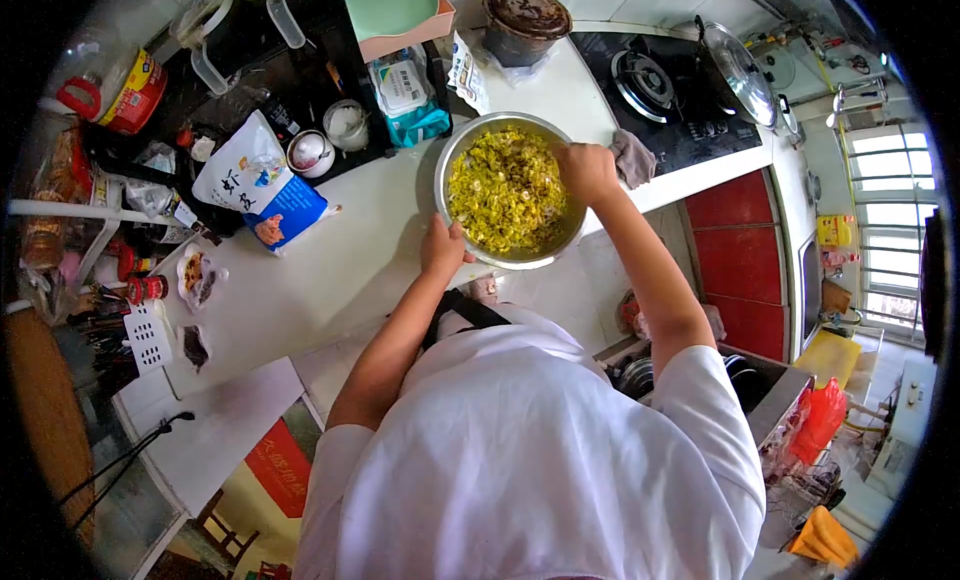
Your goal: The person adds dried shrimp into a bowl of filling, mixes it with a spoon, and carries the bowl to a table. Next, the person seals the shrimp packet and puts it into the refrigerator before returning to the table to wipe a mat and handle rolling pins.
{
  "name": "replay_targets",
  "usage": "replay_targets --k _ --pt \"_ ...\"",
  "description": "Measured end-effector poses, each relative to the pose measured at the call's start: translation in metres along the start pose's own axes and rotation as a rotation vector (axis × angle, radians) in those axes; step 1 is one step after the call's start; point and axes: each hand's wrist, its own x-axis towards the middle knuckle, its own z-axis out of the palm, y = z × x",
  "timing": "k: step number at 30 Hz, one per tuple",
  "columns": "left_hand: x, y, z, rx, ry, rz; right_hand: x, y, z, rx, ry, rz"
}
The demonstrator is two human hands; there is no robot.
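Observation:
A round metal bowl [570, 228] sits at the front edge of the white counter, filled with a chopped yellow-green mixture [502, 192] with brownish bits. My left hand [444, 248] grips the bowl's near-left rim, thumb and fingers closed on it. Over the bowl's right side, my right hand [588, 174] is closed in a fist; whatever it holds is hidden by the fingers and the mixture. Just right of that hand lies a crumpled grey-brown cloth [633, 160].
On the left stand a blue-and-white pouch [265, 185], a small bowl of white powder [310, 154] and a glass jar [346, 126]. A wipes pack [408, 95] and dark pot [524, 25] stand behind. Rightward are a gas stove [660, 90] and lidded pan [738, 72].

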Motion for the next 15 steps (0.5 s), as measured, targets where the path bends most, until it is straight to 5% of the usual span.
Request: replay_targets --k 4,10,12,15 --pt "0.0 0.002 -0.001 0.028 -0.019 -0.011 0.016 0.002 0.059 0.039 -0.01 0.05" --pt "-0.008 0.012 -0.003 0.005 -0.018 -0.026 -0.026 -0.017 0.015 0.102 -0.051 -0.083" --pt "-0.005 0.006 -0.001 -0.009 -0.008 -0.028 -0.035 -0.002 0.008 0.152 0.085 0.01" --pt "0.004 -0.005 -0.001 -0.072 -0.056 -0.005 -0.029 0.014 0.014 0.087 0.0 0.228"
